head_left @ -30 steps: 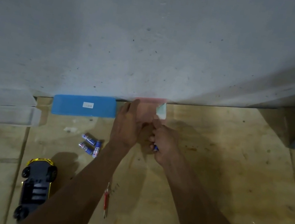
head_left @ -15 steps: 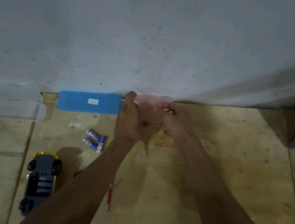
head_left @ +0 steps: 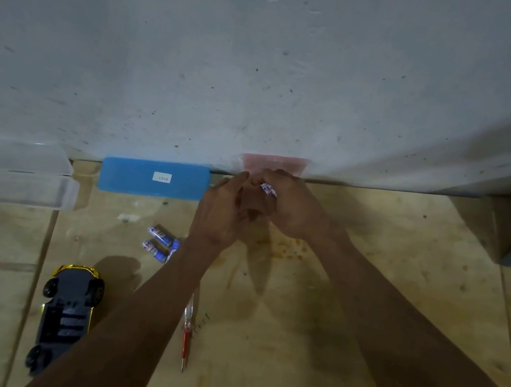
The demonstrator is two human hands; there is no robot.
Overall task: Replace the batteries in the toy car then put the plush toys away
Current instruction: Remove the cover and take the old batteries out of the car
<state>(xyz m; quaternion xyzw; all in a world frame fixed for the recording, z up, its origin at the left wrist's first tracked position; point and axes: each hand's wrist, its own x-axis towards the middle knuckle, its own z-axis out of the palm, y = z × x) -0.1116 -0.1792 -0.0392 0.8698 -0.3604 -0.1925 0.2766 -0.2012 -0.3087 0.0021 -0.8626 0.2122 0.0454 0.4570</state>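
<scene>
Against the wall (head_left: 271,59), three cases in a row on the bench (head_left: 365,298): lidded case (head_left: 16,175) leftmost, flat case (head_left: 154,178) beside it, third case (head_left: 273,162) rightmost, behind both hands. Nearer: batteries (head_left: 160,244), then upturned toy car (head_left: 65,313) at left, screwdriver (head_left: 187,335) to its right.

Both bare forearms reach forward from the lower edge of the view and converge, so that the two hands meet knuckle to knuckle near the far edge of the surface. The left hand (head_left: 222,211) shows its back to the camera, wrist straight, with the fingers curled inward and the thumb raised toward the other hand. The right hand (head_left: 292,208) comes in from the right with its wrist bent slightly inward, its fingers curled and pinching a small battery (head_left: 269,189) at the fingertips, close against the left thumb.
</scene>
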